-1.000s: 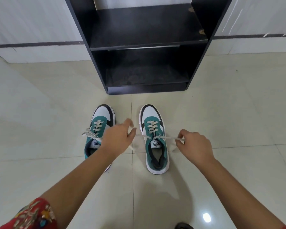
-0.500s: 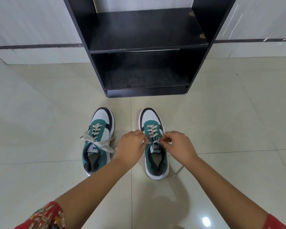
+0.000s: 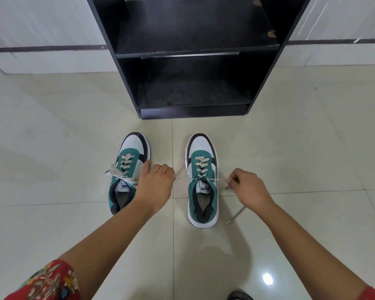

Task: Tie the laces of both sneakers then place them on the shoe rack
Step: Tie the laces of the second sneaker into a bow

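Right sneaker [image 3: 202,180]: on the floor [image 3: 52,148], toe at 12 o'clock toward the shoe rack [image 3: 193,50], long axis running 12 to 6. Left hand [image 3: 155,187] at its 9 o'clock, right hand [image 3: 248,188] at 3 o'clock, about equally near; each closed on one lace end [image 3: 217,180], drawn taut crosswise. Left sneaker [image 3: 128,169]: just beside, parallel, laces loose. Judged step: tightening the first crossing.

Glossy beige tile floor [image 3: 52,169]; white wall [image 3: 30,22]; dark object [image 3: 239,295], possibly shoe.
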`<state>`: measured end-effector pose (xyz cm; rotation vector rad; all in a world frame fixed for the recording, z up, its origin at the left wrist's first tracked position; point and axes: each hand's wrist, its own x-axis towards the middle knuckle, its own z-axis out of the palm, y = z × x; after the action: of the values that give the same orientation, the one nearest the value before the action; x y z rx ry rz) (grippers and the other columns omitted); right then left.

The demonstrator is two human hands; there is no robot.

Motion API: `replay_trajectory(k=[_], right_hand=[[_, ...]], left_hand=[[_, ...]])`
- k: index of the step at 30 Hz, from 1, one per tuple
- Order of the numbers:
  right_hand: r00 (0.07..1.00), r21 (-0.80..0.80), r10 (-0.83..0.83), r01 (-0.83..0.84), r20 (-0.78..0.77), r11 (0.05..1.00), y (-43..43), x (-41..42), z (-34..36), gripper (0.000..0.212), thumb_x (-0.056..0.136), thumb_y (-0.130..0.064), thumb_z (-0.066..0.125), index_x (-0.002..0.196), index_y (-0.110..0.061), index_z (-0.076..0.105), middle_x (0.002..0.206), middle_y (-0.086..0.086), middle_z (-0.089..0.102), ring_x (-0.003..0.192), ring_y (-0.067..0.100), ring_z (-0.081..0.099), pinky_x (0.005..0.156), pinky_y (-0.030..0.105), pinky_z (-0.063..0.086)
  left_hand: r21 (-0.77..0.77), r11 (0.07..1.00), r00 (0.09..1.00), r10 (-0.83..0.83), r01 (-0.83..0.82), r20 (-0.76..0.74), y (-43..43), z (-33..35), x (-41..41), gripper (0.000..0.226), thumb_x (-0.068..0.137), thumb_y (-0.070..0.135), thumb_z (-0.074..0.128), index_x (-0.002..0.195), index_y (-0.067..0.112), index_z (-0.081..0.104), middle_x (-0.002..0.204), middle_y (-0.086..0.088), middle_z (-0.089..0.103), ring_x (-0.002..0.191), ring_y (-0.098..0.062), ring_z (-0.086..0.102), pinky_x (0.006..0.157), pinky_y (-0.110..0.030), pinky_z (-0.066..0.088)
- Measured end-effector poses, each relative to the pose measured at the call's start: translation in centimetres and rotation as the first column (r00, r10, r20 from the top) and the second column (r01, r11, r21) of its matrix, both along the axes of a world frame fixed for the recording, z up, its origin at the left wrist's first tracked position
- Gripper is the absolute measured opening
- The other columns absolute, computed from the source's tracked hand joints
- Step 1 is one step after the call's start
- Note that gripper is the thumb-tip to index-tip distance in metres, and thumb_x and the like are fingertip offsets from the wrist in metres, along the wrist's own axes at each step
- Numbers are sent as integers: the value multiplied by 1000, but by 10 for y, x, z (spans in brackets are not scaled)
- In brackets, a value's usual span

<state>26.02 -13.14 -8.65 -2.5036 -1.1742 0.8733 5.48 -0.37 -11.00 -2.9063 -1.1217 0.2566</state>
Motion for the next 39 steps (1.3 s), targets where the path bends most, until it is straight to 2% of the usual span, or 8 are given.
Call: replay_trajectory(k=[6,10,17,28,31,34,36,39], right_hand=[[1000,-18,12,-12,-4,1000,1,-2,1,19,95,-21,42,94,-9,57,96,9,67,78,25,55,64,30,38],[992,-20,10,-13,-123,1000,3,-4,1,20,94,-20,36,90,-8,51,78,5,58,73,24,53,57,31,35],[928,96,-128,172,-349,980,3,-8,4,26,83,-21,46,61,-10,39,58,5,32,55,18,29,55,32,21],[906,45,-206,239,-369,970,-1,-7,-13,29,88,-20,48,63,-8,41,56,3,32,57,19,33,56,33,24],[970,71,-44,63,-238,996,0,-9,-14,28,92,-22,47,65,-13,46,64,-1,45,68,20,44,58,32,30],[990,219,-7,-24,141,975,-10,-14,-10,17,91,-34,51,97,-18,53,94,-8,47,91,15,42,74,34,40],[978,310,-79,16,194,951,-17,-25,-2,25,92,-39,46,87,-17,55,83,-7,53,79,16,49,63,32,40],[979,136,-151,170,-136,976,-17,-45,-8,36,92,-45,45,76,-16,58,69,-5,59,68,19,56,57,29,40]], left_hand=[[-106,994,999,34,-36,-21,1,6,2,22,93,16,41,108,14,56,100,-3,66,100,-23,59,118,-47,13],[-469,877,968,196,-101,158,5,6,7,20,98,21,34,106,20,52,83,4,71,75,-15,58,117,-41,17],[-693,713,888,384,-111,254,7,4,11,29,96,24,42,88,16,69,92,2,64,96,-20,56,109,-51,25],[-540,804,852,448,-250,271,3,-3,7,34,95,27,43,76,27,70,83,8,56,99,-17,53,103,-41,13],[-442,873,877,366,-207,310,-3,-7,3,21,94,29,47,92,29,69,99,7,57,109,-18,50,111,-44,8],[-362,906,790,384,-220,479,-20,-5,-1,22,89,30,58,110,25,62,110,1,55,107,-19,47,102,-36,29],[-551,801,672,543,-235,503,-38,-2,-1,16,91,29,55,101,21,64,97,1,59,93,-17,54,83,-29,40],[-863,468,542,784,-192,304,-52,4,8,22,94,27,50,101,16,68,94,0,66,94,-17,60,78,-26,41]])
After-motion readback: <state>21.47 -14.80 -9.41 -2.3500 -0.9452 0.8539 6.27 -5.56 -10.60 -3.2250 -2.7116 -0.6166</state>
